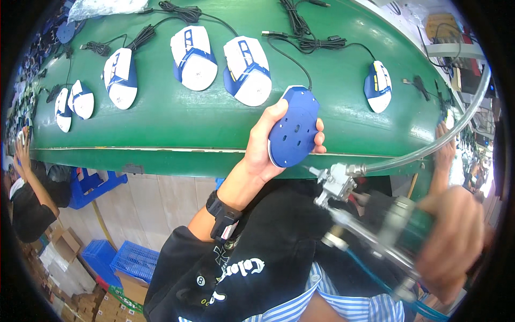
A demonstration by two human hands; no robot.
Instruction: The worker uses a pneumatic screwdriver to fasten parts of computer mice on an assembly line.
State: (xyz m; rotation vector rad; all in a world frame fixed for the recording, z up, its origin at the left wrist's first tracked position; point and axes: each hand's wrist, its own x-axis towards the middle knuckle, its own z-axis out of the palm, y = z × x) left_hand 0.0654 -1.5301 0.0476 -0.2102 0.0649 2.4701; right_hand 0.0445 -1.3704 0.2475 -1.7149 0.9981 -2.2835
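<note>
My left hand [260, 140] is closed around a computer mouse [294, 127], its blue underside turned up, with small holes and slots in it. The cable leaves the mouse's far end toward the table. At the lower right my right hand [453, 239], smeared by motion, is wrapped around the rear of a metal dispensing gun [370, 231]. The gun's thin nozzle points left, just short of the near end of the mouse. A clear hose [429, 147] joins the gun's front, and a blue tube [370, 264] runs from it below.
Several white-and-blue mice [195, 64] with bundled black cables lie on the green table [332, 80]. Another mouse [379, 88] is at right. Co-workers' arms [35, 180] show at both sides. A blue stool [94, 185], crates [134, 260] and cartons are at lower left.
</note>
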